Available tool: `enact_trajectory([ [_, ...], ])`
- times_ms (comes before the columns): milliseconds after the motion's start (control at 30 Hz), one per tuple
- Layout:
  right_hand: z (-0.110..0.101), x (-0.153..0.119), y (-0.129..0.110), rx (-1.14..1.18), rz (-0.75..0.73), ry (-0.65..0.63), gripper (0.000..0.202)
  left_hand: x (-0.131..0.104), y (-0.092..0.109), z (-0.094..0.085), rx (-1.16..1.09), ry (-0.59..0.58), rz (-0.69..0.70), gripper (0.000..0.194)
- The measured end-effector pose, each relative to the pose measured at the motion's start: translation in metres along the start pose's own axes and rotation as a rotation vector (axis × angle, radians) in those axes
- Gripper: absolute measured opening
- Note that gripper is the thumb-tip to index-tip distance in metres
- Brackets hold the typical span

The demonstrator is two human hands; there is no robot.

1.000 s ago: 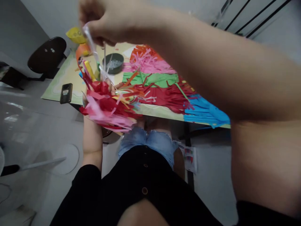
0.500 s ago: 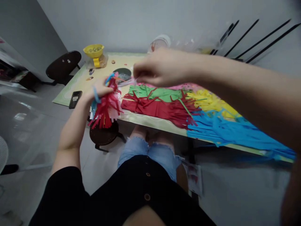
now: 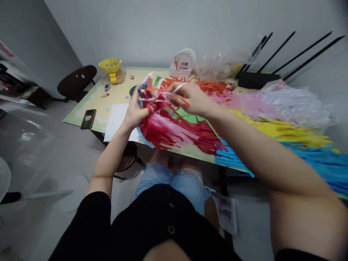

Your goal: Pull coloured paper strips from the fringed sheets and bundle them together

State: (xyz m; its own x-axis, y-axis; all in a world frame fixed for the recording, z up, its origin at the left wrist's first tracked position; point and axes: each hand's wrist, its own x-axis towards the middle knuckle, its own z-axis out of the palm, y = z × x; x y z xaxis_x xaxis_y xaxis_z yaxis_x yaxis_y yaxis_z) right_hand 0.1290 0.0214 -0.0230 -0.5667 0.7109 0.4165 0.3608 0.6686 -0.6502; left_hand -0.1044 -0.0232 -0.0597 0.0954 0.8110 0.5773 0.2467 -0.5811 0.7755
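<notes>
My left hand (image 3: 135, 112) is closed round the gathered top of a bundle of multicoloured paper strips (image 3: 160, 127), mostly red and pink, held over the table's front edge. A thin white string (image 3: 160, 99) crosses the top of the bundle. My right hand (image 3: 187, 98) pinches the white string close to the bundle's right side, its fingers together. Under and beside my right arm lie cut paper strips: green (image 3: 190, 117), orange (image 3: 214, 87), yellow (image 3: 288, 130) and blue (image 3: 307, 156). Behind my left hand a dark green bowl (image 3: 132, 90) is mostly hidden.
A phone (image 3: 88, 119) and a white sheet (image 3: 115, 119) lie at the table's left. Further back are a yellow bowl (image 3: 110, 66) and a white round container (image 3: 183, 63). Clear plastic bags (image 3: 296, 105) and a black device with antennas (image 3: 258, 79) stand right. A stool (image 3: 127, 156) is below.
My left hand has moved right with the bundle, uncovering the white sheet. My right hand has come down beside the bundle. The bundle's strips now spread rightward over the table.
</notes>
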Motion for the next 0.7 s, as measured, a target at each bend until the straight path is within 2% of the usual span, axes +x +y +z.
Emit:
enact_trajectory([
  [67,0.019,-0.014,-0.009,-0.057,-0.059,0.072,0.011,0.006,-0.012,0.005,-0.151,0.096,-0.115,0.057],
  [133,0.038,-0.022,-0.02,-0.106,-0.088,0.159,0.013,0.011,-0.021,0.011,-0.262,0.146,-0.203,0.054],
  [267,0.077,-0.027,-0.022,-0.227,-0.143,0.282,0.028,0.019,-0.033,0.018,-0.421,0.236,-0.305,0.037],
  [367,0.105,-0.026,-0.008,-0.341,-0.107,0.264,0.045,0.019,-0.036,0.018,-0.554,0.334,-0.405,0.029],
  [467,0.125,-0.016,0.006,-0.318,-0.043,0.232,0.046,0.014,-0.034,0.02,-0.698,0.429,-0.521,0.021],
  [567,0.138,0.001,0.013,-0.225,0.016,0.231,0.045,0.005,-0.035,0.025,-0.802,0.389,-0.541,0.026],
  [633,0.15,0.013,0.014,-0.206,0.053,0.21,0.045,-0.001,-0.045,0.025,-0.761,0.395,-0.503,0.036],
  [700,0.166,0.021,0.012,-0.204,0.079,0.16,0.046,-0.004,-0.064,0.016,-0.609,0.44,-0.493,0.045],
])
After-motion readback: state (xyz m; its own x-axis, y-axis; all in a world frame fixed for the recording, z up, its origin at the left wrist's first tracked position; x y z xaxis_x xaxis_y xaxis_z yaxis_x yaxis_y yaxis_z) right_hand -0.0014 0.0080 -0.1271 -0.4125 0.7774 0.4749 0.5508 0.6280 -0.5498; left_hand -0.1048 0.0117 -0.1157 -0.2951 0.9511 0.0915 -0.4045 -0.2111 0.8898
